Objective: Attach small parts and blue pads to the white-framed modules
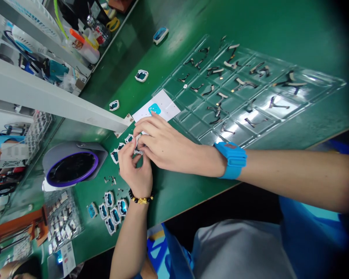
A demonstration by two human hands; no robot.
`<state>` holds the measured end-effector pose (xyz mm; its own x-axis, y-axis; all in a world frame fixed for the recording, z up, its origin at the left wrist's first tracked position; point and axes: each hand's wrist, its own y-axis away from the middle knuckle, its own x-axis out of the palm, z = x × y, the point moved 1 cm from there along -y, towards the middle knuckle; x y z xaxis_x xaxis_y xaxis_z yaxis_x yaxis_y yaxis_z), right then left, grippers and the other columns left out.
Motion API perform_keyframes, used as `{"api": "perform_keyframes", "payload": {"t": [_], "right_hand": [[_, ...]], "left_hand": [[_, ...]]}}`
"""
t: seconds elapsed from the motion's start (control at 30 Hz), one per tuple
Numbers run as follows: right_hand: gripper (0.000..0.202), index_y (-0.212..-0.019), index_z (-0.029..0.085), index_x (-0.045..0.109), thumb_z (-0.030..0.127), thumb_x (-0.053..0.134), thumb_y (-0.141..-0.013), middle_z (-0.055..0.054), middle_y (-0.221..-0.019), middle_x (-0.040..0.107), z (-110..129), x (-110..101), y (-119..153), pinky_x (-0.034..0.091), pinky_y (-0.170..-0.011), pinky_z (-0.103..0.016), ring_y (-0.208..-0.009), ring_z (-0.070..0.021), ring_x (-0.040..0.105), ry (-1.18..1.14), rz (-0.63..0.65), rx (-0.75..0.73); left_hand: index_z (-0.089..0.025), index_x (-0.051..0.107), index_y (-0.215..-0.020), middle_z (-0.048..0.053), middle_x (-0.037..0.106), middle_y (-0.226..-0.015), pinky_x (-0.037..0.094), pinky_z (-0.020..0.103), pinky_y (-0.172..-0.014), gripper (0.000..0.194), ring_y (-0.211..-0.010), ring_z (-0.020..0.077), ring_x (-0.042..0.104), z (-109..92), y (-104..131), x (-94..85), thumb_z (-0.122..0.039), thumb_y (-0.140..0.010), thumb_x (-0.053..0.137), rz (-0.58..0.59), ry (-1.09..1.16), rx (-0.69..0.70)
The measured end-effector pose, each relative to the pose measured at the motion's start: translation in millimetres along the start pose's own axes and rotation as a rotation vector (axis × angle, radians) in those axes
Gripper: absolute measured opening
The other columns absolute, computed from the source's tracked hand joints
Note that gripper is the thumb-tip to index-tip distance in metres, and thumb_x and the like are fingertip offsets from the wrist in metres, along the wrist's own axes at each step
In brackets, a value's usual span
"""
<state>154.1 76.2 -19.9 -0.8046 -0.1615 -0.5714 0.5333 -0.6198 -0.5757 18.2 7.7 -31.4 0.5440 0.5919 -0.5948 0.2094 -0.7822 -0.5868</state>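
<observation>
Both hands meet over a small white housing, mostly covered by fingers. My left hand, with a beaded bracelet, pinches its left side. Reaching in from the right, my right hand, with a blue wristband, has its thumb and fingertips closed on the same piece. More white housings stand just left of the hands. Beyond my right hand lies a white card bearing a blue sticker. A clear compartment tray holds small dark flex cables.
Several housings sit beside my left forearm. Further left are a grey device with a purple ring and a parts tray. A white metal post rises behind the hands. Part of another person shows at bottom left.
</observation>
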Motion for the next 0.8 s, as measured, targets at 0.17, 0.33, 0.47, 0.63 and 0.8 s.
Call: {"api": "perform_keyframes", "payload": {"t": [0.17,0.33,0.47,0.63,0.8], "right_hand": [[0.019,-0.098,0.011,0.069,0.006,0.05,-0.097,-0.015,-0.124,0.061,-1.4,2.8,0.8,0.026,-0.125,-0.062,-0.127,-0.03,0.05,-0.008,-0.015,0.0],[0.02,-0.098,0.012,0.069,0.005,0.05,-0.096,-0.015,-0.124,0.061,-1.4,4.1,0.9,0.027,-0.124,-0.063,-0.128,-0.0303,0.049,-0.016,-0.019,0.012],[0.019,-0.1,0.01,0.069,0.005,0.051,-0.095,-0.015,-0.125,0.061,-0.2,3.7,-0.1,0.027,-0.123,-0.062,-0.13,-0.0319,0.048,-0.007,0.003,0.037],[0.021,-0.1,0.01,0.069,0.006,0.049,-0.097,-0.016,-0.127,0.061,0.3,3.4,0.0,0.026,-0.121,-0.064,-0.127,-0.032,0.048,0.012,0.003,0.06],[0.021,-0.091,0.014,0.07,0.012,0.05,-0.099,-0.014,-0.123,0.061,-0.5,0.8,1.3,0.034,-0.116,-0.06,-0.124,-0.0308,0.048,-0.044,-0.009,0.077]], "left_hand": [[-0.021,0.067,-0.126,0.009,0.066,-0.123,0.061,0.021,-0.068,0.037,-0.111,0.0178,0.068,-0.6,0.0,0.8,-0.015,-0.09,0.071,0.001,0.006,-0.012],[-0.022,0.068,-0.126,0.008,0.067,-0.122,0.061,0.022,-0.07,0.037,-0.111,0.0174,0.068,-1.7,-0.1,1.3,-0.013,-0.09,0.071,-0.004,0.0,-0.002],[-0.021,0.067,-0.127,0.009,0.067,-0.123,0.062,0.022,-0.071,0.037,-0.113,0.018,0.067,-2.7,-0.4,1.6,-0.013,-0.091,0.07,-0.001,-0.034,0.013],[-0.021,0.067,-0.125,0.009,0.067,-0.123,0.063,0.023,-0.072,0.034,-0.114,0.019,0.068,-0.6,-1.0,2.4,-0.016,-0.092,0.07,-0.005,-0.04,0.01],[-0.021,0.067,-0.126,0.009,0.066,-0.124,0.064,0.023,-0.073,0.034,-0.114,0.0184,0.068,1.0,-0.4,2.5,-0.016,-0.092,0.068,0.002,0.019,-0.021]]}}
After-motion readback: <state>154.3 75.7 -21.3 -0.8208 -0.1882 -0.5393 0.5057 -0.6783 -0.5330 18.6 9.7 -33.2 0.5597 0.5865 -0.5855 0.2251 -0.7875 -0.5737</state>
